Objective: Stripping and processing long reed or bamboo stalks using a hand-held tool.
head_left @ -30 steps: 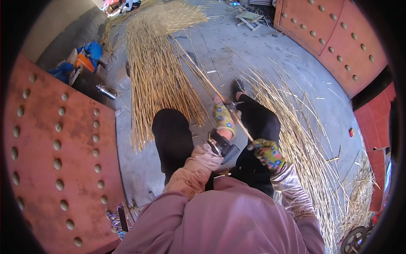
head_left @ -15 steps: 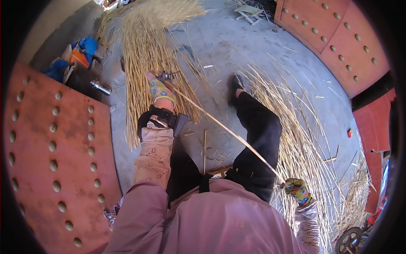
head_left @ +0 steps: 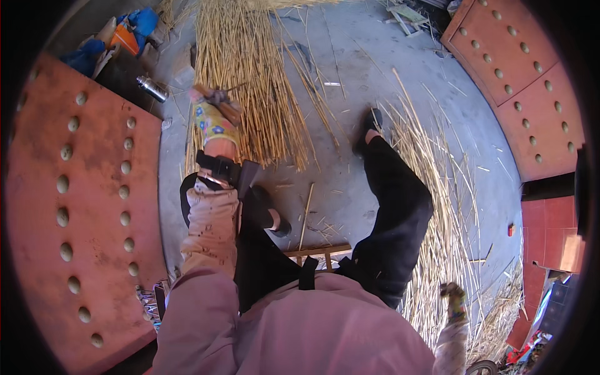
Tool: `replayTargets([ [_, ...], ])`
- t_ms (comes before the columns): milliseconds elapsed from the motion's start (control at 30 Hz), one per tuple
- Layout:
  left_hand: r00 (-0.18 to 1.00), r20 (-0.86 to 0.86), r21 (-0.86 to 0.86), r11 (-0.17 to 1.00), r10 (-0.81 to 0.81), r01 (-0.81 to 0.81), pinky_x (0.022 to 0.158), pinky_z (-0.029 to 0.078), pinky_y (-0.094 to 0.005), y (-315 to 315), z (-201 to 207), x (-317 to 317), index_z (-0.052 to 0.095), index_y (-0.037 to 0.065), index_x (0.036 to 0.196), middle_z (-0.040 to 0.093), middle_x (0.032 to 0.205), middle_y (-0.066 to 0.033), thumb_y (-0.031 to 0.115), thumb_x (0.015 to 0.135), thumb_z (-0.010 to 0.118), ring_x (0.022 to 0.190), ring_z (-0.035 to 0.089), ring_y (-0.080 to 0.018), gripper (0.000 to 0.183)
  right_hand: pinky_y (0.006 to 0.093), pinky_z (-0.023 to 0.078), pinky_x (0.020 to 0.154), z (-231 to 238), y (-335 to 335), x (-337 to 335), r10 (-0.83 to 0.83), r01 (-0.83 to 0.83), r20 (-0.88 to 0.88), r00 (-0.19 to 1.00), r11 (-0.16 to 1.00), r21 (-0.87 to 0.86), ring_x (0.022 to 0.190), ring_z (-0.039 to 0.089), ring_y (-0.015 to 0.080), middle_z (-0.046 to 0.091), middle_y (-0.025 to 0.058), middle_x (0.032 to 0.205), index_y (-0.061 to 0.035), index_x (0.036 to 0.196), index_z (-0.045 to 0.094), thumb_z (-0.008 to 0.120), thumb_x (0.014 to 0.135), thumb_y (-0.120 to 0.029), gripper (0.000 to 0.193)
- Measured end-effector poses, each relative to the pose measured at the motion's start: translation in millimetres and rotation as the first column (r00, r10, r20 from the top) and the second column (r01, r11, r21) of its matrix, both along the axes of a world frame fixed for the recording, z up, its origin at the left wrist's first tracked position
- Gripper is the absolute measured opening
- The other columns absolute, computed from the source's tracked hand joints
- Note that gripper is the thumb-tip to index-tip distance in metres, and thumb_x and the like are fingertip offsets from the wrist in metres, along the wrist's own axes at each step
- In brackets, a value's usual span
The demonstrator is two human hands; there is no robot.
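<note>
My left hand (head_left: 214,119), in a floral glove, is closed around a small hand tool (head_left: 226,107) with brownish wooden and dark metal parts, blurred by motion. It is over the left bundle of long straw-coloured stalks (head_left: 250,94), which lies lengthwise on the floor. My right hand (head_left: 454,299), also in a patterned glove, hangs low at the right, above a second pile of stalks (head_left: 431,219). Its fingers are too blurred to read, and no stalk stands out clearly in it.
Red studded panels (head_left: 94,206) flank me at the left, with more (head_left: 525,81) at the far right. A metal flask (head_left: 152,89) and blue and orange bags (head_left: 125,39) lie at the far left. Under me is a wooden stool (head_left: 325,250). Broken stalk bits (head_left: 306,212) litter the grey floor (head_left: 331,162).
The stalk stretched between my hands no longer shows there. My left hand with the tool has shifted left, and my right hand has moved lower and outward. The whole view has shifted too.
</note>
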State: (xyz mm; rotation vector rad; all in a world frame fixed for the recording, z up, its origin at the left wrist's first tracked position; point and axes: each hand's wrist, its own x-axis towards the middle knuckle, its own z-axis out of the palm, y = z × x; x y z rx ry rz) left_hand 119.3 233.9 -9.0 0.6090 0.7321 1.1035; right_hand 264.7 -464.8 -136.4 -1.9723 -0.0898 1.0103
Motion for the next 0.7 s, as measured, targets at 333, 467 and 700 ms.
replayTargets([
  [333, 0.948, -0.214, -0.278, 0.945, -0.237, 0.173, 0.04, 0.042, -0.0263, -41, -5, -6, 0.049, 0.013, 0.073, 0.046, 0.053, -0.001, 0.052, 0.074, 0.049, 0.042, 0.045, -0.0144, 0.04, 0.0237, 0.042, 0.071, 37, 354, 156, 0.286, -0.33, 0.512, 0.81, 0.944, -0.005, 0.083, 0.054, 0.0143, 0.057, 0.0064, 0.095, -0.0033, 0.102, 0.053, 0.05, 0.079, -0.02, 0.029],
  [467, 0.923, -0.224, -0.223, 0.939, -0.312, 0.263, 0.044, 0.044, -0.0267, -26, -24, -41, 0.05, 0.009, 0.079, 0.049, 0.057, -0.0043, 0.047, 0.077, 0.047, 0.047, 0.05, -0.0177, 0.038, 0.0221, 0.04, 0.059, -29, 498, 118, 0.518, -0.517, 0.017, 0.855, 0.849, 0.113, 0.07, 0.053, 0.0126, 0.056, 0.0038, 0.082, -0.0052, 0.098, 0.055, 0.053, 0.077, -0.023, 0.028],
  [700, 0.915, -0.331, -0.316, 0.94, -0.233, 0.125, 0.044, 0.043, -0.0266, -42, -35, -99, 0.05, 0.009, 0.08, 0.049, 0.059, -0.0039, 0.046, 0.077, 0.048, 0.048, 0.048, -0.0165, 0.037, 0.0274, 0.042, 0.06, -257, 523, 114, 0.668, -0.553, 0.238, 0.705, 0.728, -0.405, 0.07, 0.054, 0.0173, 0.057, 0.0091, 0.082, -0.0036, 0.094, 0.055, 0.045, 0.079, -0.025, 0.028],
])
